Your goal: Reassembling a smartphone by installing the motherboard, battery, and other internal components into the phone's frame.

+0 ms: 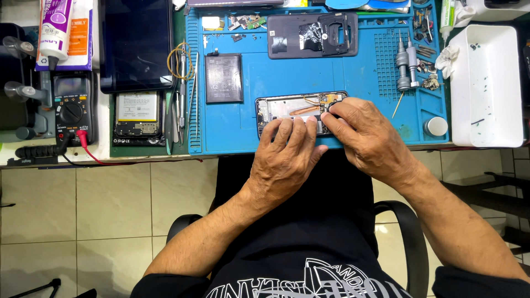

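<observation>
Resting on an opened phone (292, 107) near the front edge of the blue mat (232, 132), both hands work close together; the left hand (287, 154) lies flat with fingers spread over the phone's lower half, pressing it down, and the right hand (359, 132) pinches at something small at the phone's right end, though what sits between the fingertips cannot be told. Judging by how things lie, disassembly is well along: the back cover (312, 36) sits at 12 o'clock from the phone; the battery (223, 78) lies at 10 o'clock; the frame shows bare metal and a copper strip; whether parts are coming out or going back in cannot be told.

At 9 o'clock, off the mat, a second phone (138, 118) lies open with a pale rectangular label on its battery; beside it stands a multimeter (72, 107) with a red lead; at the far 10 o'clock corner a white tube (55, 27) with a purple label rests on an orange-and-white pack (81, 33); a white tray (488, 83) stands at 3 o'clock.
</observation>
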